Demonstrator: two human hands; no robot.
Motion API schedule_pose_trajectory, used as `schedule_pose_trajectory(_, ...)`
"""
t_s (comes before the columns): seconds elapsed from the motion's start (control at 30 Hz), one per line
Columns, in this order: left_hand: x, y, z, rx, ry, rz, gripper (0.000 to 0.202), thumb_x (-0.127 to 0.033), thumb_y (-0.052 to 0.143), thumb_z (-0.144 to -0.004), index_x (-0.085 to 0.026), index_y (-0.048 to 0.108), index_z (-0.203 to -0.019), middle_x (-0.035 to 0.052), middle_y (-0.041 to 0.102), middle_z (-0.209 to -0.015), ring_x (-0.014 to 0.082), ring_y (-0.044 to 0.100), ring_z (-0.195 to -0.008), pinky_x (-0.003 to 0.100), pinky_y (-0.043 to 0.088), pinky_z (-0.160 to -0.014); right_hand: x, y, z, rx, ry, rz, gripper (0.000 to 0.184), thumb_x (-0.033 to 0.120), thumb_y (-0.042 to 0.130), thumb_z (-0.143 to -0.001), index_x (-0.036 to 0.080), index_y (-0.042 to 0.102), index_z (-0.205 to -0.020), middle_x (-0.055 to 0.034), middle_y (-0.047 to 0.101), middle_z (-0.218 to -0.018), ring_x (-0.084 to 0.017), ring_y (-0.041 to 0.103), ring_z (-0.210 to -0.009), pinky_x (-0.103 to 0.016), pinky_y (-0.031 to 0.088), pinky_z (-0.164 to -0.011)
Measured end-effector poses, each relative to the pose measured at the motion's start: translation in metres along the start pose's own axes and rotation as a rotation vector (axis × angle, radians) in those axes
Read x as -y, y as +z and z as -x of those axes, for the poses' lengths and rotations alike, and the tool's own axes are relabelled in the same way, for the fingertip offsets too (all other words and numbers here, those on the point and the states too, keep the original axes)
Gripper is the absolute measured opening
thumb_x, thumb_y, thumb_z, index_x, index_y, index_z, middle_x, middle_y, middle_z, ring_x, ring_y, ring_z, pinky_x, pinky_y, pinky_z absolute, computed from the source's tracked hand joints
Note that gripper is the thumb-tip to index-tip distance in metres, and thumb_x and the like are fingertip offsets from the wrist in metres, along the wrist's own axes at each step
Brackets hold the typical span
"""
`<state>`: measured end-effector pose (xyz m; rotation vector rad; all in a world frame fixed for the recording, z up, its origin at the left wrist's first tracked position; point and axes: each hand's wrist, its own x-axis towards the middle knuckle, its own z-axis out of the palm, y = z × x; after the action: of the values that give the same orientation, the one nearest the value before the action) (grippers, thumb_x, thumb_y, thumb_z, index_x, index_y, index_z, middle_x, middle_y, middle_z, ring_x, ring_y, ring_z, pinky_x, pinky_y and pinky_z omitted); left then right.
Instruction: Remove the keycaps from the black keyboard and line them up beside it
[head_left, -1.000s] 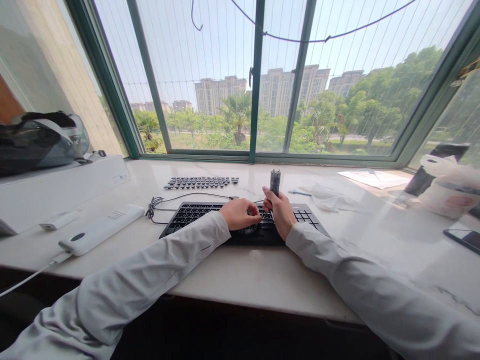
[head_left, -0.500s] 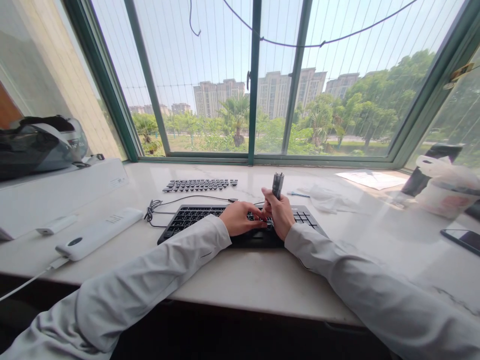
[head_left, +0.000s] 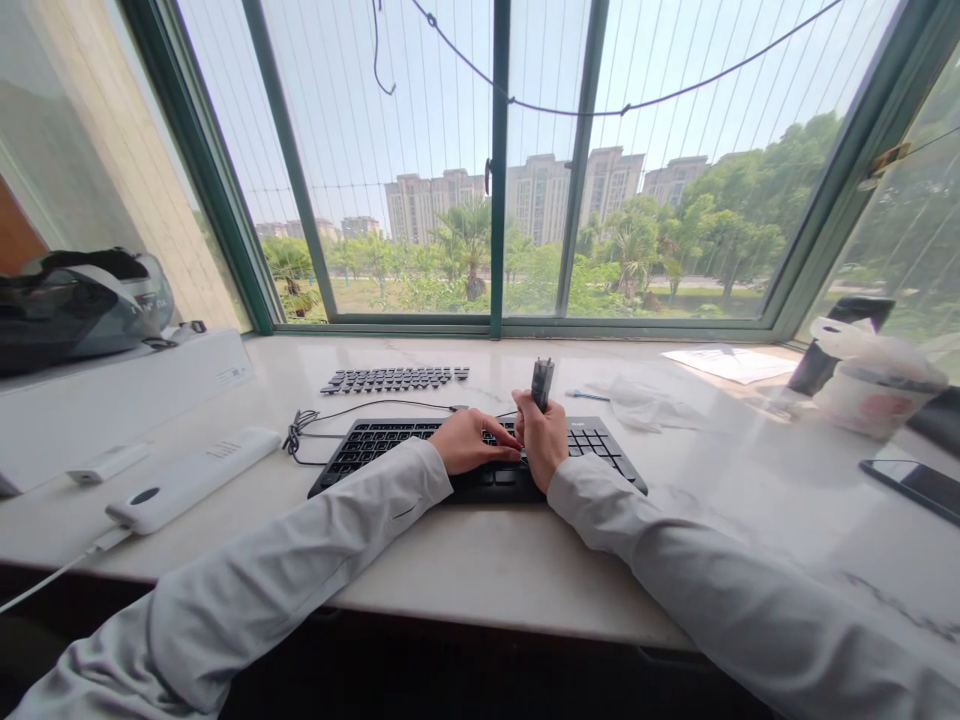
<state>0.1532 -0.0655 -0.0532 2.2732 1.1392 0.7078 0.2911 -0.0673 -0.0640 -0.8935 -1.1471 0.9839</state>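
My right hand (head_left: 543, 440) is a fist around a dark hand tool (head_left: 542, 380), held upright, with small prongs on its top end. Its lower end is hidden by my fingers. My left hand (head_left: 474, 440) lies over the black keyboard (head_left: 504, 488), thumb and fingertips pinched together against the right hand; whatever is between them is too small to make out. On the keyboard's left part the key spots look uncapped, while the number pad (head_left: 596, 440) has flat dark keys. Loose black keycaps (head_left: 395, 379) lie in rows behind the keyboard.
A coiled black cable (head_left: 298, 432) lies left of the keyboard, beside a white power strip (head_left: 196, 480). Crumpled clear plastic (head_left: 649, 402) and a blue thin stick (head_left: 587, 396) lie behind right. Further right are a phone (head_left: 915, 485) and a bagged tub (head_left: 874, 392).
The view has shifted slightly, so everything sits a little lower and further left. Both hands stay at the same part of the keyboard, the tool still in my right fist.
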Motion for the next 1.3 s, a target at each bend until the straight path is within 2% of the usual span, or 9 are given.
schedule_pose_trajectory(0.1,0.002,0.0,-0.001,0.006,0.015,0.001,0.03,-0.044,0.074,-0.072,-0.019,0.08,-0.088,0.0043,0.076,-0.086,0.0188,0.067,-0.078,0.025,0.048,-0.075,-0.001,0.001,0.003,-0.067,-0.056,0.015,0.04,0.047,0.06,-0.075,0.024,0.037,-0.052,0.0067,0.035,-0.041,-0.009,0.03,-0.04,-0.027,0.026,-0.04)
schedule_pose_trajectory(0.23,0.005,0.0,-0.002,0.033,0.057,0.013,0.028,-0.042,0.073,-0.073,-0.017,0.08,-0.084,0.0041,0.076,-0.083,0.0192,0.067,-0.079,0.024,0.049,-0.077,-0.001,0.005,0.007,0.029,-0.116,0.077,0.041,0.046,0.058,-0.078,0.022,0.038,-0.051,0.0058,0.036,-0.042,-0.01,0.033,-0.044,-0.026,0.03,-0.044)
schedule_pose_trajectory(0.33,0.005,-0.002,-0.002,0.058,0.064,0.009,0.029,-0.042,0.072,-0.074,-0.016,0.08,-0.088,0.0041,0.076,-0.082,0.019,0.067,-0.079,0.024,0.048,-0.077,0.003,0.005,0.006,0.028,-0.1,0.084,0.041,0.047,0.06,-0.078,0.022,0.04,-0.053,0.0059,0.037,-0.044,-0.01,0.034,-0.045,-0.026,0.03,-0.044)
schedule_pose_trajectory(0.43,0.001,-0.003,0.0,0.052,0.04,-0.003,0.031,-0.042,0.073,-0.075,-0.018,0.08,-0.094,0.0043,0.076,-0.085,0.0178,0.066,-0.078,0.025,0.047,-0.076,0.011,0.002,0.001,-0.007,-0.028,-0.049,0.042,0.048,0.065,-0.075,0.023,0.038,-0.056,0.0078,0.033,-0.044,-0.009,0.028,-0.042,-0.026,0.025,-0.041)
schedule_pose_trajectory(0.53,-0.004,-0.002,0.002,0.005,0.031,0.009,0.032,-0.044,0.072,-0.075,-0.02,0.08,-0.095,0.0041,0.076,-0.087,0.0165,0.064,-0.077,0.025,0.045,-0.074,0.023,-0.004,-0.005,0.03,0.033,-0.245,0.045,0.047,0.07,-0.071,0.023,0.034,-0.059,0.0099,0.025,-0.047,-0.007,0.02,-0.043,-0.026,0.018,-0.04)
schedule_pose_trajectory(0.73,-0.008,0.002,0.004,-0.066,0.037,0.045,0.035,-0.049,0.073,-0.074,-0.017,0.08,-0.088,0.0041,0.074,-0.081,0.013,0.055,-0.067,0.023,0.039,-0.062,0.031,-0.007,-0.008,0.118,0.095,-0.46,0.045,0.04,0.079,-0.064,0.021,0.038,-0.065,0.0084,0.028,-0.056,-0.006,0.024,-0.05,-0.023,0.022,-0.044)
schedule_pose_trajectory(0.93,-0.008,0.002,0.003,-0.093,0.026,0.032,0.041,-0.053,0.069,-0.075,-0.013,0.078,-0.083,0.0037,0.069,-0.072,0.0095,0.042,-0.056,0.023,0.032,-0.053,0.024,-0.007,-0.008,0.149,0.081,-0.412,0.041,0.039,0.078,-0.067,0.021,0.041,-0.066,0.0074,0.032,-0.056,-0.007,0.027,-0.05,-0.023,0.023,-0.046)
schedule_pose_trajectory(1.2,-0.006,0.0,0.001,-0.113,-0.032,0.02,0.049,-0.062,0.061,-0.079,-0.013,0.072,-0.077,-0.0004,0.061,-0.064,0.0083,0.037,-0.052,0.022,0.031,-0.051,0.023,-0.014,-0.015,0.128,0.108,-0.316,0.043,0.042,0.076,-0.066,0.021,0.039,-0.064,0.0077,0.032,-0.054,-0.007,0.028,-0.049,-0.024,0.021,-0.045)
schedule_pose_trajectory(1.3,-0.004,-0.002,0.0,-0.12,-0.02,-0.016,0.049,-0.061,0.058,-0.081,-0.014,0.071,-0.077,-0.0003,0.061,-0.065,0.0091,0.041,-0.054,0.023,0.033,-0.054,0.023,-0.015,-0.015,0.129,0.136,-0.314,0.045,0.044,0.076,-0.065,0.021,0.037,-0.064,0.0081,0.032,-0.053,-0.007,0.028,-0.048,-0.025,0.021,-0.045)
